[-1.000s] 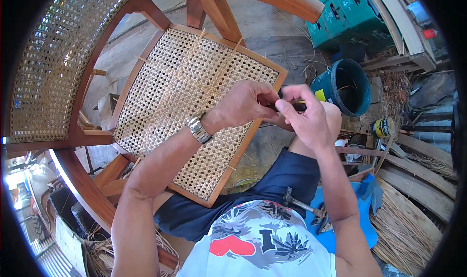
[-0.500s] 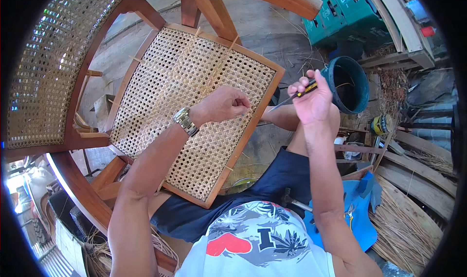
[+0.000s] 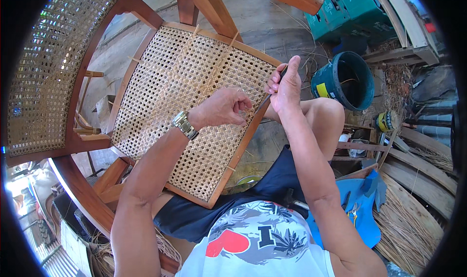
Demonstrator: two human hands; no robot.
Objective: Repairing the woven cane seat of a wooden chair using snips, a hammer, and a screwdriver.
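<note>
Over the right edge of the woven cane seat [image 3: 170, 97], the right hand [image 3: 286, 88] grips a slim tool [image 3: 283, 72], having swung inward since half a second ago, when it was nearer the green bucket [image 3: 367, 102]. The left hand [image 3: 228, 108] stays above the cane, fingers curled; whether it pinches anything cannot be told. The wood-framed seat reaches the person's dark shorts [image 3: 185, 218]. Beyond lie the grey floor [image 3: 258, 17] and green crates [image 3: 340, 17].

Left hand [image 3: 224, 108] curled, fingertips [image 3: 247, 103] perhaps nearly meeting, right hand [image 3: 284, 90] clenched, thumb [image 3: 294, 66] extended
</note>
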